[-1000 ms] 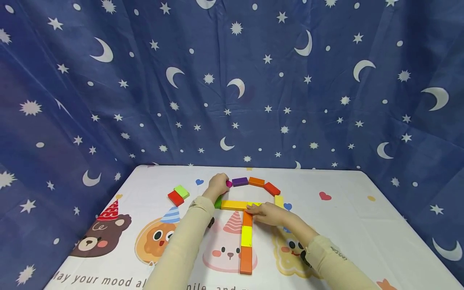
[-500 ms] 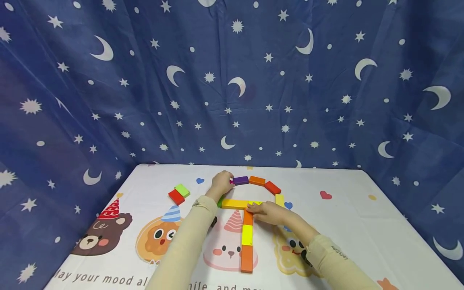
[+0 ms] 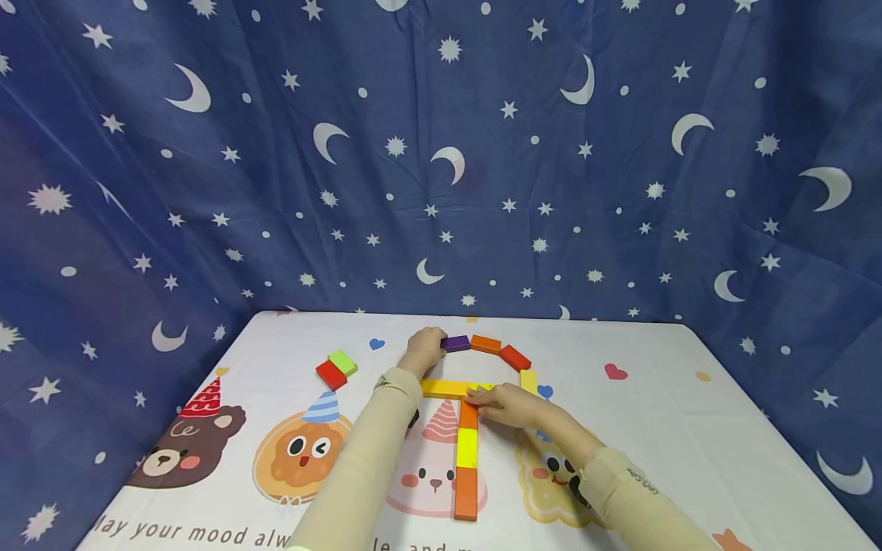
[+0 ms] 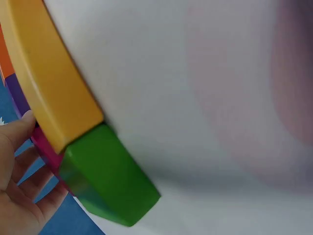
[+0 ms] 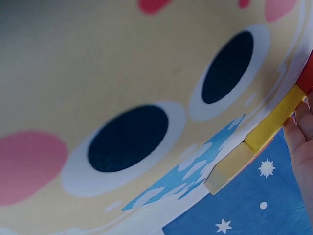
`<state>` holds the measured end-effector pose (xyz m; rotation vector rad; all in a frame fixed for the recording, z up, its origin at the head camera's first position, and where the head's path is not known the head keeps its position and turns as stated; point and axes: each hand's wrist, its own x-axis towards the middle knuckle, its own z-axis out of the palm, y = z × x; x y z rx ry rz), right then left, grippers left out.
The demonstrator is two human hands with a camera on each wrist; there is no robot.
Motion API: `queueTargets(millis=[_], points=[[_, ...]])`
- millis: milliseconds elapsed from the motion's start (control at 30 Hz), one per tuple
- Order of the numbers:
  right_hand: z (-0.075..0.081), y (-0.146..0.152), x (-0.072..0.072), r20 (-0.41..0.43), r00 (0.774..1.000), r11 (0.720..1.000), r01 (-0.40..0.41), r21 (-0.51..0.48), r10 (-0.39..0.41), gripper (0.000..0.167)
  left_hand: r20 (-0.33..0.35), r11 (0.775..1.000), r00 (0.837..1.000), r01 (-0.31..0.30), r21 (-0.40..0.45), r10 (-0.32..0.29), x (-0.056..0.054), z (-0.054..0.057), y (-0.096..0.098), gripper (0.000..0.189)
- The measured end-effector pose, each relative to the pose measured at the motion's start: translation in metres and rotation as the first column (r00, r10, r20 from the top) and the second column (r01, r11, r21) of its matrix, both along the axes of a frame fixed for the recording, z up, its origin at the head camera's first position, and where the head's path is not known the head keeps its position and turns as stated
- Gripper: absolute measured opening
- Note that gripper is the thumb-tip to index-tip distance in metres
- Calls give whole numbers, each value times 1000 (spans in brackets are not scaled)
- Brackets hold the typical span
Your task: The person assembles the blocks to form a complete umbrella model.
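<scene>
My left hand [image 3: 424,350] is at the left of an arch of blocks, its thumb and fingertips on a magenta block [image 4: 45,147] that the head view hides. The magenta block sits against a purple block [image 3: 455,343]; an orange block [image 3: 485,344], a red block [image 3: 514,357] and a pale yellow block [image 3: 528,381] carry the curve round. An amber block [image 3: 444,389] meets a green block [image 4: 110,176] at its left end. My right hand [image 3: 511,404], fingers extended, touches the yellow block [image 5: 276,120] beside the amber one. Below runs a stem with an orange block [image 3: 465,493] at its foot.
A red block [image 3: 331,375] and a light green block [image 3: 342,362] lie together on the left. Cartoon animals and lettering are printed on the white tablecloth [image 3: 654,428]. A blue star-and-moon curtain [image 3: 386,168] hangs behind the table's far edge.
My left hand has shifted slightly right toward the purple block, and its fingers now cover the magenta block in the head view. My right hand stays in place.
</scene>
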<state>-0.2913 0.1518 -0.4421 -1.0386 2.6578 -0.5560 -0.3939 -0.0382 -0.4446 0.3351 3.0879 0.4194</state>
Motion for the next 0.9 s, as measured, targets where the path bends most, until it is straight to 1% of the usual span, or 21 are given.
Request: queueTargets(millis=[167, 400, 600, 733, 900], points=[[0, 1, 0, 10, 1000, 1000, 9, -12, -9, 36, -8, 1000, 1000, 5, -4, -5, -2, -2, 1, 27], [-1, 1, -1, 22, 1000, 1000, 16, -15, -16, 36, -28, 999, 999, -40, -11, 40, -5, -4, 6, 20], [-3, 0, -2, 22, 1000, 1000, 10, -20, -10, 36, -50, 997, 996, -71, 12, 72, -5, -5, 6, 19], [-3, 0, -2, 9, 1000, 1000, 4, -14, -4, 35, -40, 997, 996, -76, 24, 77, -3, -4, 7, 22], [-2, 0, -2, 12, 1000, 1000, 3, -7, -3, 35, 14, 995, 998, -60, 76, 60, 2, 1, 3, 40]])
